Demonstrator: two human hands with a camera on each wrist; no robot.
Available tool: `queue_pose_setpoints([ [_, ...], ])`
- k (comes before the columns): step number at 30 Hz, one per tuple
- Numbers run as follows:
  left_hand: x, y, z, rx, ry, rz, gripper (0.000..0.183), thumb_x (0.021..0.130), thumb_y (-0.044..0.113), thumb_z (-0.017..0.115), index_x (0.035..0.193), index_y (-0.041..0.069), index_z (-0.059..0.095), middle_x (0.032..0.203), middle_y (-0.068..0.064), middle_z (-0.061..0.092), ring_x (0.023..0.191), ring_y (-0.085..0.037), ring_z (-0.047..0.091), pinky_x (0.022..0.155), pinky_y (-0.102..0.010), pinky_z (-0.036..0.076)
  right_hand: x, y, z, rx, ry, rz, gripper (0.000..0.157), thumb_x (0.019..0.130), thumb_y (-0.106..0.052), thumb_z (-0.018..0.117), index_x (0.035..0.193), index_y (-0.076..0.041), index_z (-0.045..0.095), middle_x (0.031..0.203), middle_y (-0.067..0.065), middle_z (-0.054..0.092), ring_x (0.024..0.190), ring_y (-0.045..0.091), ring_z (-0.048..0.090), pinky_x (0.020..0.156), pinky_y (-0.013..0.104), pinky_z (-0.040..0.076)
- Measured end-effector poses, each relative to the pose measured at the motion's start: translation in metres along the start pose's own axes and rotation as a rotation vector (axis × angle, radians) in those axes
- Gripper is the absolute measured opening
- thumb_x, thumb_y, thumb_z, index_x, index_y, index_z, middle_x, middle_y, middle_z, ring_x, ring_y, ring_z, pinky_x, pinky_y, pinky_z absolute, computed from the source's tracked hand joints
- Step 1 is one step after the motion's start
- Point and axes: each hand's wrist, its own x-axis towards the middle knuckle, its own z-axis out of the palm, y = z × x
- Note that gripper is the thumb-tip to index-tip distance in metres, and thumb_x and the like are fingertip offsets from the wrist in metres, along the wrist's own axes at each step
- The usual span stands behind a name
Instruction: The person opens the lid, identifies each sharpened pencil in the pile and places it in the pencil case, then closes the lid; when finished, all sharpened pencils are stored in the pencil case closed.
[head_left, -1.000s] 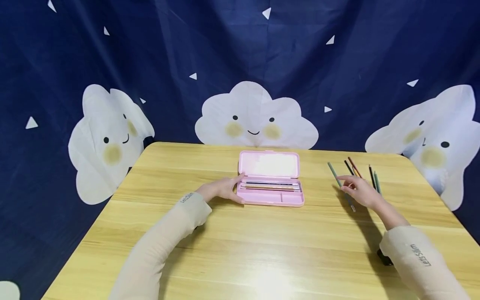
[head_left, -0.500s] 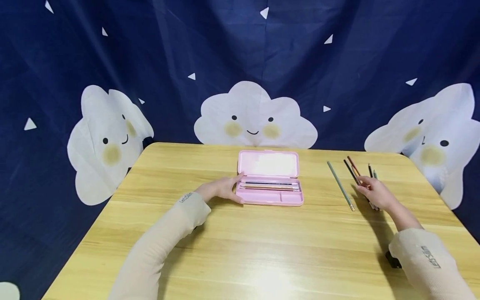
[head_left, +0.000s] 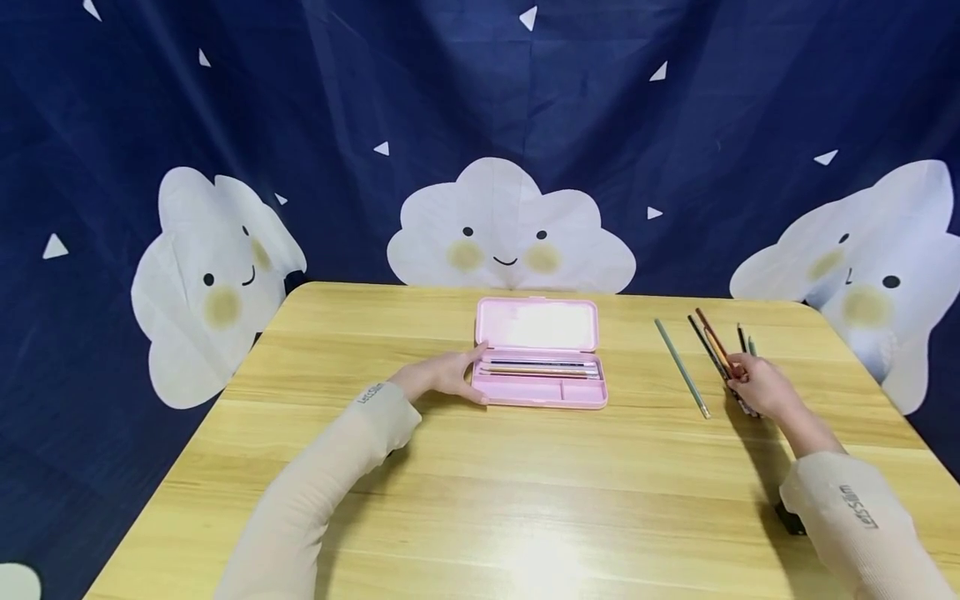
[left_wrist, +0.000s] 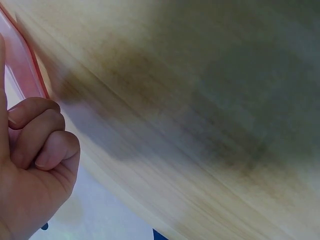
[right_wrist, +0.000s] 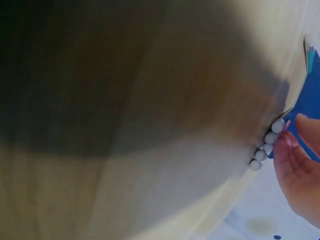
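A pink pencil case (head_left: 525, 392) lies open on the table, several pencils (head_left: 536, 372) in its long compartment. At its left end, my left hand (head_left: 444, 377) holds the case between thumb and forefinger; the other fingers (left_wrist: 40, 132) are curled in the left wrist view. My right hand (head_left: 765, 387) pinches a reddish-brown pencil (head_left: 711, 331) among others on the right. A dark pencil (head_left: 702, 336) and an orange one (head_left: 714, 345) lie beside it. In the right wrist view, white pencil ends (right_wrist: 260, 155) line up beside my fingertips.
A grey-green pencil (head_left: 681, 367) lies apart, left of the right hand. Beyond that hand are a black pencil (head_left: 741, 337) and a green pencil (head_left: 752, 344), partly hidden. Behind the wooden table (head_left: 465, 492) hangs a blue curtain (head_left: 337, 108) with clouds.
My right hand has let go of the grey-green pencil, leaving it on the table. It has moved right and taken the reddish-brown pencil. The left hand has stayed at the case.
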Motion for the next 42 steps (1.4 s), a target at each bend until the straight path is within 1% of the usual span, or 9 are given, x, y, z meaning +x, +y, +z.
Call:
queue_pose_setpoints([
  [3, 0.000, -0.001, 0.000, 0.004, -0.002, -0.001, 0.105, 0.074, 0.043, 0.072, 0.148, 0.010, 0.005, 0.143, -0.025, 0.028, 0.130, -0.030, 0.032, 0.108, -0.036, 0.025, 0.001, 0.001, 0.001, -0.046, 0.003, -0.022, 0.041, 0.076, 0.006, 0.057, 0.112, 0.021, 0.044, 0.077, 0.021, 0.055, 0.071, 0.036, 0.054, 0.070, 0.053, 0.042],
  [6, 0.000, -0.001, 0.001, 0.003, -0.001, -0.002, 0.105, 0.074, 0.044, 0.072, 0.148, 0.010, 0.005, 0.143, -0.025, 0.028, 0.131, -0.030, 0.032, 0.109, -0.036, 0.024, 0.003, 0.001, 0.002, -0.071, -0.017, -0.030, 0.043, 0.073, 0.007, 0.059, 0.110, 0.023, 0.044, 0.077, 0.023, 0.056, 0.071, 0.037, 0.055, 0.070, 0.052, 0.044],
  [12, 0.000, -0.001, 0.000, -0.009, -0.001, 0.006, 0.105, 0.074, 0.043, 0.072, 0.148, 0.010, 0.005, 0.144, -0.025, 0.027, 0.131, -0.031, 0.030, 0.109, -0.037, 0.024, 0.007, 0.000, 0.002, -0.069, -0.063, -0.012, 0.040, 0.073, 0.006, 0.061, 0.105, 0.025, 0.045, 0.083, 0.032, 0.059, 0.066, 0.034, 0.059, 0.069, 0.051, 0.046],
  [17, 0.002, -0.003, 0.000, -0.005, 0.000, 0.011, 0.105, 0.074, 0.043, 0.072, 0.147, 0.010, 0.004, 0.144, -0.025, 0.026, 0.131, -0.031, 0.030, 0.109, -0.037, 0.024, 0.007, 0.001, 0.000, -0.033, -0.083, 0.019, 0.035, 0.075, 0.002, 0.064, 0.100, 0.023, 0.049, 0.081, 0.029, 0.060, 0.076, 0.040, 0.057, 0.071, 0.052, 0.045],
  [20, 0.003, -0.003, 0.000, -0.006, -0.003, 0.007, 0.105, 0.075, 0.043, 0.072, 0.148, 0.010, 0.004, 0.144, -0.026, 0.026, 0.131, -0.031, 0.030, 0.109, -0.037, 0.024, 0.005, 0.002, -0.001, -0.001, -0.076, 0.029, 0.033, 0.076, 0.000, 0.064, 0.098, 0.021, 0.050, 0.077, 0.025, 0.061, 0.072, 0.034, 0.058, 0.069, 0.048, 0.046],
  [25, 0.003, -0.003, 0.000, -0.002, -0.010, -0.007, 0.105, 0.075, 0.045, 0.072, 0.148, 0.011, 0.004, 0.144, -0.026, 0.025, 0.132, -0.030, 0.030, 0.109, -0.037, 0.023, 0.004, -0.001, -0.003, 0.028, -0.045, 0.025, 0.030, 0.080, -0.001, 0.060, 0.100, 0.018, 0.051, 0.078, 0.022, 0.060, 0.072, 0.031, 0.057, 0.066, 0.044, 0.045],
  [29, 0.003, -0.003, 0.001, -0.008, -0.011, -0.009, 0.106, 0.074, 0.045, 0.072, 0.148, 0.011, 0.003, 0.145, -0.025, 0.025, 0.132, -0.030, 0.029, 0.109, -0.037, 0.023, 0.006, -0.016, -0.004, 0.023, -0.005, -0.016, 0.028, 0.083, -0.001, 0.058, 0.104, 0.016, 0.052, 0.077, 0.017, 0.057, 0.070, 0.027, 0.053, 0.063, 0.040, 0.042],
  [34, 0.002, -0.003, 0.000, -0.009, -0.009, -0.005, 0.106, 0.075, 0.044, 0.072, 0.147, 0.010, 0.003, 0.145, -0.025, 0.024, 0.132, -0.030, 0.029, 0.109, -0.037, 0.024, 0.013, -0.042, 0.001, 0.007, 0.081, -0.133, 0.022, 0.081, 0.002, 0.061, 0.099, 0.012, 0.057, 0.071, 0.011, 0.058, 0.066, 0.022, 0.052, 0.062, 0.038, 0.041],
  [42, 0.003, -0.003, 0.000, 0.011, -0.008, 0.001, 0.106, 0.074, 0.045, 0.072, 0.147, 0.009, 0.003, 0.144, -0.026, 0.026, 0.131, -0.030, 0.031, 0.108, -0.037, 0.025, 0.025, -0.080, 0.012, 0.021, 0.084, -0.249, 0.019, 0.078, 0.010, 0.061, 0.097, 0.009, 0.061, 0.073, 0.012, 0.058, 0.068, 0.024, 0.053, 0.061, 0.038, 0.044],
])
